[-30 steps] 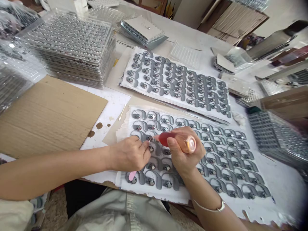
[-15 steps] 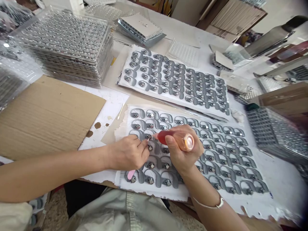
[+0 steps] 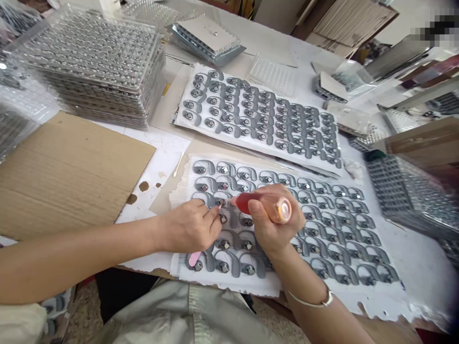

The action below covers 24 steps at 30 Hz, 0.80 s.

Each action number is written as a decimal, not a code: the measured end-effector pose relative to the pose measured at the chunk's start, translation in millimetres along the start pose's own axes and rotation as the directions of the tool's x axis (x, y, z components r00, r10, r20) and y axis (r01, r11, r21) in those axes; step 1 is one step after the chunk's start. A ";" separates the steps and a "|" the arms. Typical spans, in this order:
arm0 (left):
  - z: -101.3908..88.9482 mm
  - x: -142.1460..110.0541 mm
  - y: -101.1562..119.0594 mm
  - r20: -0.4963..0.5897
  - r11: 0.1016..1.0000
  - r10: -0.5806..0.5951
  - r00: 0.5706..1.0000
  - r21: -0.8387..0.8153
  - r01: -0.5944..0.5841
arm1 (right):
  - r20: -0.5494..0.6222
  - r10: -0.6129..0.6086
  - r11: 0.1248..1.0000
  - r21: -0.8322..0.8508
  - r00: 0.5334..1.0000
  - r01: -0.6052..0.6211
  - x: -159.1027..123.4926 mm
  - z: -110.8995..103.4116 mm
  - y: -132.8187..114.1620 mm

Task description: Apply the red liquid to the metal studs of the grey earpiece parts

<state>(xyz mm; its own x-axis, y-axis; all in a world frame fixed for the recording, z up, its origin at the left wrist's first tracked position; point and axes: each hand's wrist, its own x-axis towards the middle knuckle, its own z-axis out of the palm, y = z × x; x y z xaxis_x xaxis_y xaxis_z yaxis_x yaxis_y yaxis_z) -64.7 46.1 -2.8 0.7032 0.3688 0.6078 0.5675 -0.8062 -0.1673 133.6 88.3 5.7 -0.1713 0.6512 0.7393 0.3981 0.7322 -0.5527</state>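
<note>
My right hand [image 3: 274, 224] is wrapped round a small orange-red bottle [image 3: 265, 206] lying sideways, its tip pointing left at a grey hook-shaped piece with a shiny stone [image 3: 221, 202]. My left hand [image 3: 191, 228] is pinched on a thin pink-ended tool [image 3: 195, 258], with its fingertips right at that same piece. Both hands rest over a white sheet [image 3: 315, 286] covered with rows of such grey pieces, near its left end.
A second white sheet of grey pieces [image 3: 258, 119] lies just beyond. Stacked clear trays of shiny stones [image 3: 93, 62] stand at the back left, a cardboard sheet [image 3: 64, 172] lies at the left, and more trays [image 3: 405, 196] sit at the right.
Both hands have stayed at the same piece; only the view has shifted slightly.
</note>
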 end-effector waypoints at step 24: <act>-0.4 0.6 -6.4 0.038 0.993 -0.063 0.997 -0.096 0.067 | 0.028 -0.112 0.993 -0.045 0.993 0.113 0.3 -0.9 -3.8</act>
<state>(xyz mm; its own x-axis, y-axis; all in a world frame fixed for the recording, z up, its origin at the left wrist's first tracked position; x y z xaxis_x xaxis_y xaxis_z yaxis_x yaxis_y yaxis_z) -68.1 51.3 -1.0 0.6814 0.4363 0.5877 0.5694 -0.8205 -0.0511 132.9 85.5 8.3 -0.2397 0.5703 0.7857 0.4159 0.7916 -0.4477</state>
